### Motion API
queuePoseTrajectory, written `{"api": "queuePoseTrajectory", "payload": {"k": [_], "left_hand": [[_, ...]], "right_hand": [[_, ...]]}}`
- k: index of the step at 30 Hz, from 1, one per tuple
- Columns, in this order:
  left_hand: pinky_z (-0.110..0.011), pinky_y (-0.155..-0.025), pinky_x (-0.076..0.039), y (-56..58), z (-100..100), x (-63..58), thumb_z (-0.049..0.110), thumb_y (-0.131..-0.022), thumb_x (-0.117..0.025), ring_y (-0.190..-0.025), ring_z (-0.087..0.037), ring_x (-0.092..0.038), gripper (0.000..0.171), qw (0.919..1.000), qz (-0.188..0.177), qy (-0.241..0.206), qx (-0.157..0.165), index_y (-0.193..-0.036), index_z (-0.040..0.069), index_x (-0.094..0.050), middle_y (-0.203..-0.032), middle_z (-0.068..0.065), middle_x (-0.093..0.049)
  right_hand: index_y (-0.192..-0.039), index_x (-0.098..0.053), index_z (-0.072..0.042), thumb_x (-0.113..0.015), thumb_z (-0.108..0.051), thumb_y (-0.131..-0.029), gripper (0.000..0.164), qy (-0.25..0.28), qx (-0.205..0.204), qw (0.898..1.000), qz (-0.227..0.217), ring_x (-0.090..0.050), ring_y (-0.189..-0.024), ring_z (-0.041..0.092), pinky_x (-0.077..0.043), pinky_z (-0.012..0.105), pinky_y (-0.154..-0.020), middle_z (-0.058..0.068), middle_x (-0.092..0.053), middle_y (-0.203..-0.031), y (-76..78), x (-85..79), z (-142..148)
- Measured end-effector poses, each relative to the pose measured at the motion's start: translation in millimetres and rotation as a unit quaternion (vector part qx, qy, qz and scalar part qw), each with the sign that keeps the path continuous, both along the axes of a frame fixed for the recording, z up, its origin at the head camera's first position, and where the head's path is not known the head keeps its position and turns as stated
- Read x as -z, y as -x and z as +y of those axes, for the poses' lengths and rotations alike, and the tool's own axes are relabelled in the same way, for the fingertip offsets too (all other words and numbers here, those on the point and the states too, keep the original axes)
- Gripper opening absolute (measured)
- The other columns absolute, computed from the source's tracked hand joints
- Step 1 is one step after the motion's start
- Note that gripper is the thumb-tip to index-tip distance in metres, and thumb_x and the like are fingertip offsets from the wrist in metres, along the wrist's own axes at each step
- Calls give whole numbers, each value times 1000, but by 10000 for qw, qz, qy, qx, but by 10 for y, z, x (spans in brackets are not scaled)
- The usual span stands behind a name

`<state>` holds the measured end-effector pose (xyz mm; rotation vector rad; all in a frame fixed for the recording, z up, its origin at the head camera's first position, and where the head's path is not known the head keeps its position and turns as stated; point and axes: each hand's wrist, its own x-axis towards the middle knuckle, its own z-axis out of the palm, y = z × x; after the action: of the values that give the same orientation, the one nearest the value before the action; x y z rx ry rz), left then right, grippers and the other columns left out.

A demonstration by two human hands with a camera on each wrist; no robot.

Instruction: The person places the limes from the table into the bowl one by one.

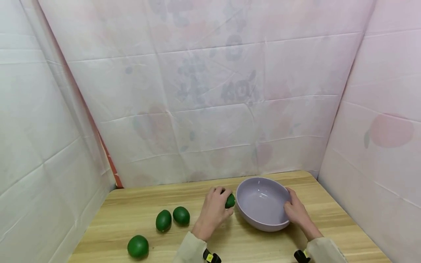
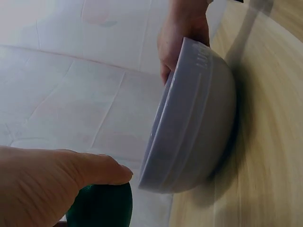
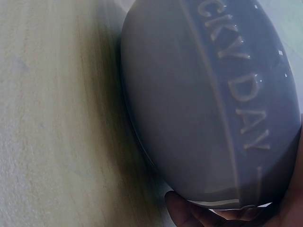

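My left hand (image 1: 215, 208) grips a dark green lime (image 1: 230, 201) just left of the bowl, its fingers over the top and the thumb on the near side. In the left wrist view, the thumb lies along that lime (image 2: 102, 205), close to the bowl's rim. A lavender bowl (image 1: 263, 201) has nothing inside it. My right hand (image 1: 297, 212) holds the bowl by its right rim, thumb on the inside and fingers round the outer wall. Raised letters run along the bowl's outer side (image 3: 189, 104) in the right wrist view.
Two oval green limes, one (image 1: 163, 220) beside the other (image 1: 181, 215), lie left of my left hand. A rounder green fruit (image 1: 138, 246) sits nearer the front left. The wooden table (image 1: 115, 212) meets pale printed cloth (image 1: 210, 128) at the back and sides.
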<state>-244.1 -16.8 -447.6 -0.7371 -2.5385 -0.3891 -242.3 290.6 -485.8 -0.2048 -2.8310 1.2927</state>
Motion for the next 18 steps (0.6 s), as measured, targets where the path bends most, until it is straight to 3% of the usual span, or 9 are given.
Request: {"api": "queuePoseTrajectory", "payload": {"k": [9, 18], "left_hand": [[-27, -74, -52, 19, 197, -72, 36, -78, -88, -94, -20, -63, 46, 9983, 501, 75, 289, -118, 22, -71, -112, -3, -70], [-27, -75, -54, 1, 366, -60, 39, -80, -86, -98, -20, -62, 45, 9979, 389, 310, 423, -120, 24, -70, -115, -1, -70]], "right_hand": [[-157, -14, 7, -28, -1, -94, 65, 23, 25, 9999, 160, -29, -145, 57, -28, 66, -118, 38, -22, -159, -13, 37, -5], [-157, -14, 6, -28, -1, -94, 65, 62, 70, 9998, 167, -29, -145, 57, -29, 66, -118, 38, -22, -159, -33, 56, -26]]}}
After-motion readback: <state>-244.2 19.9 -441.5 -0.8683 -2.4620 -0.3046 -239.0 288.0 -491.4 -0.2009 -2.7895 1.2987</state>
